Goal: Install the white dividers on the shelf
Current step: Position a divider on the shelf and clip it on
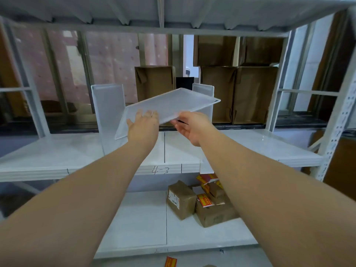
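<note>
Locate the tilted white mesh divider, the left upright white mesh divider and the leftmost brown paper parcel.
Tilted divider (173,103): head view, mesh centre.
Left upright divider (107,106): head view, mesh face.
Leftmost parcel (185,200): head view, brown side.

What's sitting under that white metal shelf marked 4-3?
Brown paper-wrapped parcels with red-and-yellow labels, on the lower white shelf. The person's right forearm covers whatever lies further right.

White mesh divider (169,106), white metal shelf (57,151) marked 4-3 in black, brown paper parcels (194,203) with red-yellow labels
</note>
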Motion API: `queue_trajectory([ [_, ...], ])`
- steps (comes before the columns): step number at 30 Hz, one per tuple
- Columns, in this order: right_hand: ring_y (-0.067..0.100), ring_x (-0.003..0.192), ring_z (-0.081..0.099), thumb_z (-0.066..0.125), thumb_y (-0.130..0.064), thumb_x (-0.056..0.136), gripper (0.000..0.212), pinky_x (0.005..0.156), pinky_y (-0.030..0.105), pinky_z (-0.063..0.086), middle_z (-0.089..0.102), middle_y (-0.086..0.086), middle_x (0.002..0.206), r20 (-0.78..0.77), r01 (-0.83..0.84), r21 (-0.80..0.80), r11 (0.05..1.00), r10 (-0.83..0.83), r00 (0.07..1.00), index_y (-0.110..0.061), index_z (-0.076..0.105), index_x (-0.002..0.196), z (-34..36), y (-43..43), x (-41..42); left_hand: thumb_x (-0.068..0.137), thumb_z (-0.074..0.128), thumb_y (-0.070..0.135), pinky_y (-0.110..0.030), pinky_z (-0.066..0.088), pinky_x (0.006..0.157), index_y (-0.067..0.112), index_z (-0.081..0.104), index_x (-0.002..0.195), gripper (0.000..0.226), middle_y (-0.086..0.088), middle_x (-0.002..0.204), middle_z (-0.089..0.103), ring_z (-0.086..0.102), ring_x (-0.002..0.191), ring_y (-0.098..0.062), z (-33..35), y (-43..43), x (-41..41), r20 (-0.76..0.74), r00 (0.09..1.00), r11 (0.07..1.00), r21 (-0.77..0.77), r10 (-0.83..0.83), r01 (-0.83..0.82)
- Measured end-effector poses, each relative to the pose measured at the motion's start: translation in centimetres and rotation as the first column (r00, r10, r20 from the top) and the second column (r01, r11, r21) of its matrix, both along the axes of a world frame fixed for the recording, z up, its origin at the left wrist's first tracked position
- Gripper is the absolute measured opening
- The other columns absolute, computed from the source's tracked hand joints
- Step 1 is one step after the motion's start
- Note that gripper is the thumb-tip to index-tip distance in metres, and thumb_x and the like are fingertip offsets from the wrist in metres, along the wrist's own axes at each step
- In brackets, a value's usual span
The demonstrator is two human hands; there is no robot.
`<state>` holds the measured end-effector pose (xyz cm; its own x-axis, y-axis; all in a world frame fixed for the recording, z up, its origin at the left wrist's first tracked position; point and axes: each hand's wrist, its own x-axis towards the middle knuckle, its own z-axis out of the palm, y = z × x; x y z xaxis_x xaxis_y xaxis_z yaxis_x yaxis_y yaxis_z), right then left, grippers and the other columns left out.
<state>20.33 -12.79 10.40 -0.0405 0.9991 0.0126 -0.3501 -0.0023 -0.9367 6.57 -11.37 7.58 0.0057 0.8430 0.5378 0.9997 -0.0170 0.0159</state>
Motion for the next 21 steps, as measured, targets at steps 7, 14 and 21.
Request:
queue_trajectory([
  [7,0.021,0.091,0.069,0.056,-0.026,0.095,0.022,0.080,0.032,0.056,0.069,0.005,0.098,0.117,-0.148,0.114,0.982,0.134,0.984,-0.024,0.052,0.117,1.6,-1.9,2.8,0.095,0.041,0.002,-0.048,0.032,0.112,0.011,0.029,0.146,0.053,-0.013,0.146,0.041,0.033,0.138,-0.033,3.0,-0.4,2.1,-0.097,0.985,0.975,0.160,-0.139,0.154],
  [14,0.020,0.079,0.070,0.054,-0.013,0.095,0.055,0.070,0.031,0.058,0.069,0.009,0.091,-0.047,-0.170,0.192,0.967,0.182,0.982,-0.025,0.036,0.145,2.1,-2.1,4.7,0.095,0.042,0.005,-0.045,0.023,0.117,0.012,0.019,0.150,0.060,-0.012,0.152,0.031,0.022,0.145,-0.030,4.9,-1.0,5.8,-0.244,0.946,0.928,0.249,-0.216,0.276],
  [21,0.030,0.103,0.066,0.048,-0.005,0.095,0.063,0.091,0.042,0.054,0.059,0.016,0.127,-0.212,-0.014,0.213,0.977,0.060,0.975,-0.033,0.030,0.148,2.9,-1.8,8.6,0.095,0.048,0.015,-0.044,0.028,0.115,0.017,0.022,0.149,0.060,-0.015,0.148,0.038,0.032,0.139,-0.033,5.2,-0.6,9.5,-0.288,0.937,0.922,0.269,-0.198,0.277],
])
